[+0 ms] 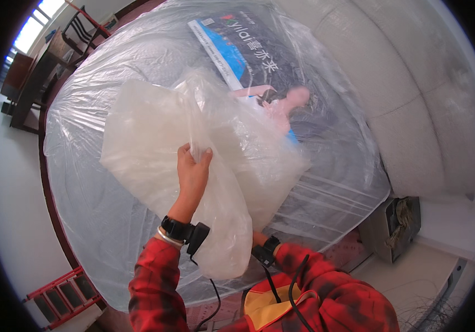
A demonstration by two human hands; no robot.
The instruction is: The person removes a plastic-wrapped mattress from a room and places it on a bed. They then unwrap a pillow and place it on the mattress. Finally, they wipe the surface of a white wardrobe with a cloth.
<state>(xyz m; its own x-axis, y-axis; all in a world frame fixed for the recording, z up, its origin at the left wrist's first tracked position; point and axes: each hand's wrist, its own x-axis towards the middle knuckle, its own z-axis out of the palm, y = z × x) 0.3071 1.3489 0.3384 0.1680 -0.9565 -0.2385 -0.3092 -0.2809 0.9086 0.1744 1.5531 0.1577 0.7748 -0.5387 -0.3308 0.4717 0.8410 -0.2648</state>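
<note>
A milky, translucent plastic sheet (150,120), folded in loose layers, lies bunched on a large bed or mattress (96,207) wrapped in clear film. My left hand (194,172) pinches a raised fold of this sheet between thumb and fingers. From that fold, part of the sheet droops toward me in a rounded flap. Behind the flap my right hand (258,238) is mostly hidden, with only its wrist end showing, so its fingers cannot be made out. Both wrists carry black strapped devices with cables.
A printed panel (254,54) with writing and a person's picture shows under the film. Along the right stands a padded, plastic-covered headboard or sofa back (403,95). A grey box (391,228) sits lower right, a red metal frame (63,296) lower left, a desk (34,91) and chair (82,33) upper left.
</note>
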